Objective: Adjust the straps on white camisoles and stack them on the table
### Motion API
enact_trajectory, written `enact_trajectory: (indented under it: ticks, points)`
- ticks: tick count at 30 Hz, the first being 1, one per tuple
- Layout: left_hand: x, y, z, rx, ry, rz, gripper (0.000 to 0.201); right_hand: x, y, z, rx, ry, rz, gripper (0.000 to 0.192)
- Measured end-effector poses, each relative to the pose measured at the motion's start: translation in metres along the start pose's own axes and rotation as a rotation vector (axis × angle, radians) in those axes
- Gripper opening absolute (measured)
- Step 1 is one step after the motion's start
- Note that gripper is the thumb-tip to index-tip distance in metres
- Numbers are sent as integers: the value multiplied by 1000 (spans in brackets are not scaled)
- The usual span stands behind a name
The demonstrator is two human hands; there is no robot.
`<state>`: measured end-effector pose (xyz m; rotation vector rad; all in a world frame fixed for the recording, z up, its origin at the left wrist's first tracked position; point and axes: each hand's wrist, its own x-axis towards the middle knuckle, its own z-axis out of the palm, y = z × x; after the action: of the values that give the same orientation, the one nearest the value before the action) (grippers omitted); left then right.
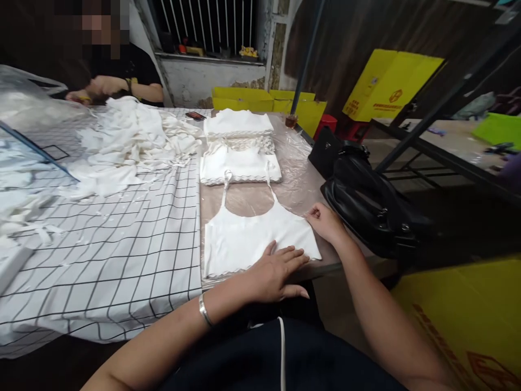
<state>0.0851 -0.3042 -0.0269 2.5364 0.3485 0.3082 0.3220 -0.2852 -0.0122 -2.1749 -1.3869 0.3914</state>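
Note:
A white camisole top with thin straps and a scalloped hem lies spread on the plastic-covered table in front of me. My left hand rests on its lower part, fingers stretched out and palm down. At the top's right side edge, my right hand pinches the fabric between thumb and fingers. Behind the straps sit two stacks of folded white tops, the nearer stack touching the strap ends and the farther stack beyond it.
Left, a checked cloth carries a heap of white garments. A co-worker sits behind it, hands near the heap. A black bag lies along the table's right edge. Yellow boxes stand behind and at lower right.

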Motion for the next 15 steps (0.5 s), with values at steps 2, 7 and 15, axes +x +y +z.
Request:
enact_trajectory:
  ticks: [2,7,15]
  points:
    - [-20,-10,-19,59,152,-113,50,7,-17,13,60,19,-58,15]
    - [-81,-44,-28,400,269,-340,54,56,-88,65,116,-114,-225,10]
    - [-97,-52,5,504,178,-376,69,126,-170,117,-251,-92,-795,30]
